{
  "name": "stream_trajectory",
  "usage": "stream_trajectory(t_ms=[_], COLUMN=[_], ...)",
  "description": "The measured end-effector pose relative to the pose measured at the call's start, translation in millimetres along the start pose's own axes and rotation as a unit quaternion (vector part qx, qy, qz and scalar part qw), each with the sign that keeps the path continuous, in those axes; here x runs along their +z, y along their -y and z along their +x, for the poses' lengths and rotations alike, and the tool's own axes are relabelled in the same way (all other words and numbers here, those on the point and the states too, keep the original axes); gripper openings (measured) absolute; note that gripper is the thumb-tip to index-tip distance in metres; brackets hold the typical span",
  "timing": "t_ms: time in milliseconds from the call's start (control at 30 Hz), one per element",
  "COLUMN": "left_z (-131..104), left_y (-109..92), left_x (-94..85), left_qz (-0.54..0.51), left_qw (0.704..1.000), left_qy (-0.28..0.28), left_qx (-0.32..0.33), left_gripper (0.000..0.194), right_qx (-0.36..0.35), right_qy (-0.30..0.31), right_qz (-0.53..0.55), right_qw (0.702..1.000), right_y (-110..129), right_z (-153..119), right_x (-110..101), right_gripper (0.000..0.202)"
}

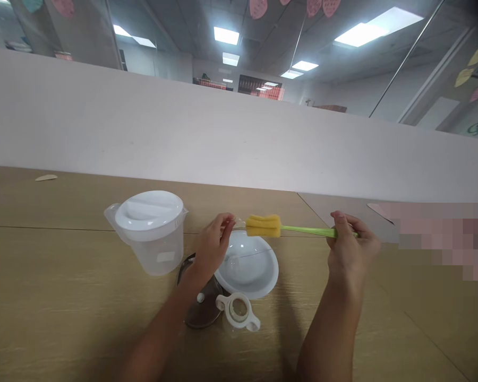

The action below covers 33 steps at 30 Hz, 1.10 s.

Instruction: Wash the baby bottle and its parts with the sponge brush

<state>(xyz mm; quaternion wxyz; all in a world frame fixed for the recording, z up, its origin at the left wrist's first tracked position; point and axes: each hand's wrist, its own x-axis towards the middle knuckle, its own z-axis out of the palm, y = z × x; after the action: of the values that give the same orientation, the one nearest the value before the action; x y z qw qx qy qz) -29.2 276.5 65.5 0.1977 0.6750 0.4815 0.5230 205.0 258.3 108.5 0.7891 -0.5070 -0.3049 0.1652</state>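
My right hand (350, 236) is closed around the light green handle (308, 231) of a bottle brush, held level above the table. Its yellow sponge head (263, 226) points left, toward my left hand (215, 243). There the thumb and fingers are pinched together at a small see-through piece (240, 223) by the sponge's tip; I cannot make out what it is. Below the brush lies a white bowl (267, 281). A white two-handled ring-shaped strainer (239, 313) is in front of it. My left forearm partly covers a dark round lid (202, 313) with a pale knob.
A clear plastic pitcher (155, 249) with a white lid stands left of my left hand. The wooden table (83, 276) meets a low white wall (223, 143) with glass above. A paper scrap (47, 178) lies at the back left. The far right is pixelated.
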Motion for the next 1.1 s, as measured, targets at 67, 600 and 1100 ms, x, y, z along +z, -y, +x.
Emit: stream_trajectory(t_ms=[67,600,1100], left_z=[1,5,-3], left_y=[0,-6,22], left_x=[-1.0,-54.3,-56.9], left_qz=[-0.035,-0.016,0.227], left_qw=[0.999,0.990,0.862], left_qy=[-0.003,0.115,0.374], left_qx=[-0.014,-0.074,-0.256], left_gripper=[0.024,0.040,0.024], right_qx=[-0.003,-0.157,-0.143], right_qy=[0.007,-0.049,-0.047], right_qz=[0.014,-0.168,-0.191], right_qw=[1.000,0.972,0.970], right_y=[-1,-18,-16], right_z=[0,13,13], right_x=[1,-6,-7], right_gripper=[0.029,0.023,0.027])
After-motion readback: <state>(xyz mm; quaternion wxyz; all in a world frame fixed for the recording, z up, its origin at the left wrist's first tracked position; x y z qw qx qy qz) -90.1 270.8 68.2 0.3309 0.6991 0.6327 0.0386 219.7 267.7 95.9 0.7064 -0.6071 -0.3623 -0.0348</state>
